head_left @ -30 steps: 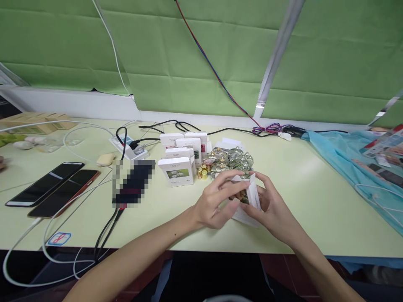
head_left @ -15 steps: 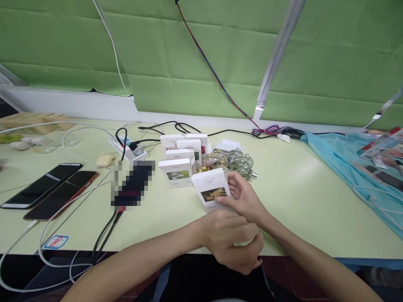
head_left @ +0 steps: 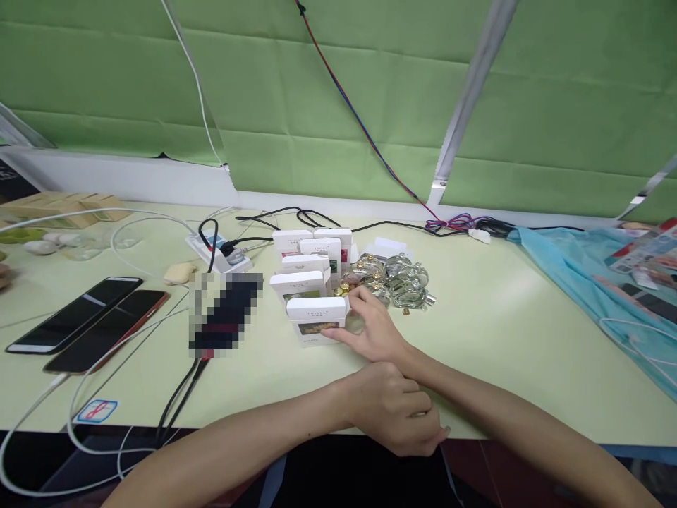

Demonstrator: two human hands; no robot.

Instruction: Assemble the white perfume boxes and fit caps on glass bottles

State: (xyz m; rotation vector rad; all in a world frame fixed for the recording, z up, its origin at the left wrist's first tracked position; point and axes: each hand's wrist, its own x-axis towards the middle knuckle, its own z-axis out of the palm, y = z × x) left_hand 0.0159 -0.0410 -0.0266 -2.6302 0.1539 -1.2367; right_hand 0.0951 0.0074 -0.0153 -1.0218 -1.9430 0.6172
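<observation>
My right hand [head_left: 378, 326] grips a small white carton [head_left: 317, 310] by its right side, thumb on the front and fingers behind. The carton has a dark picture with yellow on its front and stands nearly upright at the front of a group of similar white cartons [head_left: 320, 247]. Curled closed, my left hand [head_left: 396, 409] hovers by the table's front edge, below my right wrist; whatever is in its fingers, if anything, is hidden. Beyond my right hand lies a cluster of clear glass bottles [head_left: 410, 286] with silver and gold tops.
Left of the cartons are a power strip [head_left: 219, 254], a blurred-out dark object [head_left: 227, 310] and two phones [head_left: 87, 317] with cables. A light blue cloth [head_left: 560, 268] covers the right side. A small brown piece [head_left: 405, 311] lies near the bottles.
My right hand has moved the white carton leftward, in front of the other cartons, and stood it more upright. My left hand has shifted slightly right and stays curled.
</observation>
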